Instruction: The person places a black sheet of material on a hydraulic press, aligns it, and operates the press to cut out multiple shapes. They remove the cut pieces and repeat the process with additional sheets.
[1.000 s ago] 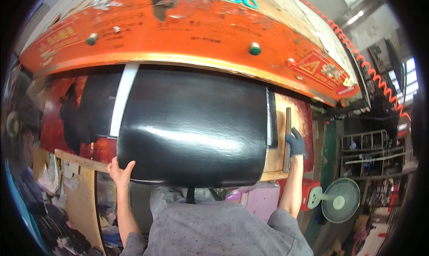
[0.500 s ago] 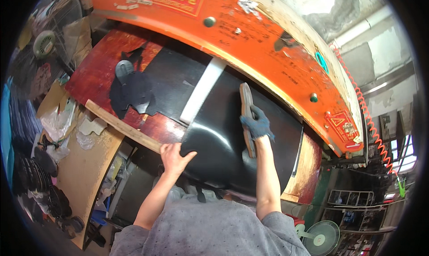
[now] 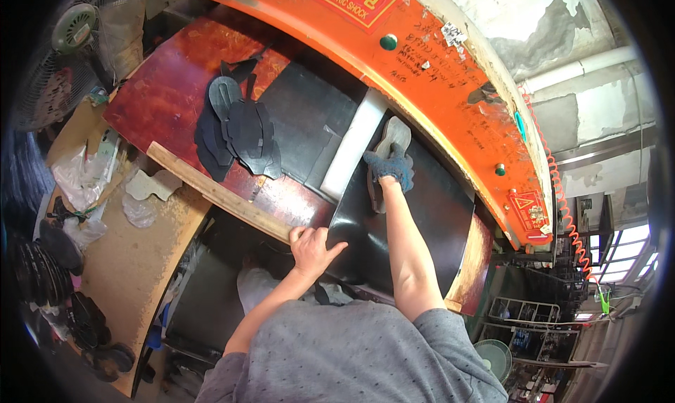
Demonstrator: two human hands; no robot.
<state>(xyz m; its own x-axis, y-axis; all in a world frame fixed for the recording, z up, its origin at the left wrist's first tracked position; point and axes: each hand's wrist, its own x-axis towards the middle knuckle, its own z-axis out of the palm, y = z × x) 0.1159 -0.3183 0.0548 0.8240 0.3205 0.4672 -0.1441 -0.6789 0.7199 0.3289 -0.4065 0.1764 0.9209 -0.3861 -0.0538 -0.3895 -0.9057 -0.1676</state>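
Observation:
My right hand (image 3: 391, 168), in a blue-grey work glove, grips a grey sole-shaped cutting die (image 3: 397, 134) across its middle. The die lies on or just over a glossy black sheet (image 3: 429, 224); whether it touches all along is hidden by the hand. My bare left hand (image 3: 311, 250) rests at the table's front edge, its fingers over the end of a wooden rail (image 3: 218, 192) and its thumb spread out toward the corner of the sheet. The sheet bulges and shines near that thumb. To the left, several black sole-shaped pieces (image 3: 246, 132) lie in a loose pile.
An orange press beam (image 3: 436, 73) spans the far side of the red table (image 3: 165, 73). A pale flat bar (image 3: 355, 146) crosses the table left of the sheet. At the left stand a side bench (image 3: 133, 241) with plastic bags and a fan (image 3: 75, 29); another fan (image 3: 494, 359) is at lower right.
My right hand has turned the die from standing on edge to nearly flat and shifted it toward the pale bar. My left hand stays at the front edge. The whole view has swung.

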